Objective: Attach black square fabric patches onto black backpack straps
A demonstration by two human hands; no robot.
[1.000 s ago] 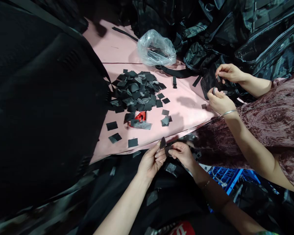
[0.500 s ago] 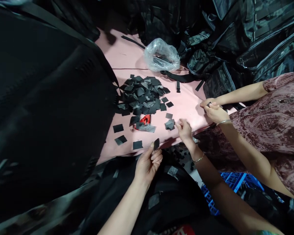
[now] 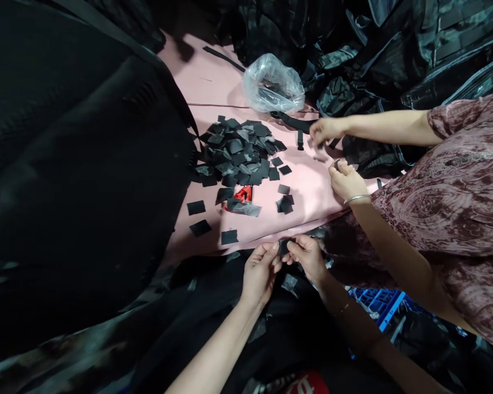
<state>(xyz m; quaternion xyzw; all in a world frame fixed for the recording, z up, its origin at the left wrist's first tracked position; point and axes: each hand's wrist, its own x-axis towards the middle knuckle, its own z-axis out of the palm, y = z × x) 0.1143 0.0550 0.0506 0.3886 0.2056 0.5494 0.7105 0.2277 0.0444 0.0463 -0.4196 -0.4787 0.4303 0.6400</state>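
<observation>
Ahead of both hands spreads the pale pink tabletop (image 3: 213, 93), walled in on the left and at the back by heaps of black fabric bags (image 3: 86, 164). Beyond the hands, toward the far side, lies a big loose pile of small black fabric squares (image 3: 238, 153), which looks hardly worked down, so by this showing most of the handling is left to do. Behind that pile sits a crumpled clear plastic bag (image 3: 274, 88) with dark pieces inside. A few single squares (image 3: 229, 236) lie scattered just ahead and to the left of the left hand, and a small red object (image 3: 242, 193) half covered by squares rests between them and the pile. At the near edge of the tabletop the person's left hand (image 3: 261, 271) and right hand (image 3: 310, 258) meet, fingertips drawn together, both pinching one small black fabric square (image 3: 284, 247) between them; it is held just over the edge, above dark cloth. To the right of the right hand, a co-worker in a patterned maroon sleeve (image 3: 456, 180) reaches two hands over the tabletop, one toward a black strap (image 3: 293, 120).
</observation>
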